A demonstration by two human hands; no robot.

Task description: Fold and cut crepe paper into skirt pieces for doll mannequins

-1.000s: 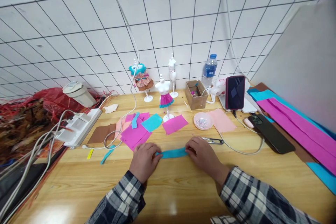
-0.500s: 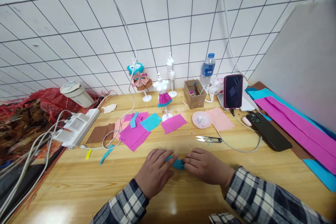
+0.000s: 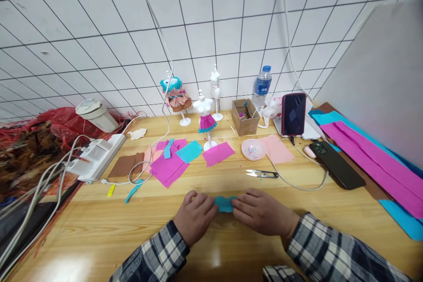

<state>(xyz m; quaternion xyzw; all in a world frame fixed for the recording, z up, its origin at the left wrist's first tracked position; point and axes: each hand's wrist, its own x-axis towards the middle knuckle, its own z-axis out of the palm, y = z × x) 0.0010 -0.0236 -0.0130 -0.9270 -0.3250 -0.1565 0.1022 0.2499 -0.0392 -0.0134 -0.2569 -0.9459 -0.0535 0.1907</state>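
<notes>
Between my two hands, low over the front of the wooden table, is a small piece of blue crepe paper point(image 3: 224, 204). My left hand point(image 3: 195, 217) pinches its left end with fingers curled. The right end is gripped by the closed fingers of my right hand point(image 3: 264, 212). My fingers hide both ends of the paper. Beyond my hands lie thread snips point(image 3: 262, 173), a magenta sheet point(image 3: 218, 154) and a blue sheet point(image 3: 189, 152). A small white mannequin point(image 3: 203, 106) on a stand wears a magenta skirt with a blue hem.
Another mannequin point(image 3: 215, 90), a cardboard box point(image 3: 245, 117) and a water bottle point(image 3: 262, 84) stand along the tiled wall. A pink dish point(image 3: 253, 150) holds small beads. Two phones are at right, one upright point(image 3: 294, 114), one flat point(image 3: 340, 166). A power strip point(image 3: 99, 158) with cables sits left.
My left hand has drawn back a little to the left, its fingers now curled on the paper's end. More of the blue paper shows, stretched flatter between both hands.
</notes>
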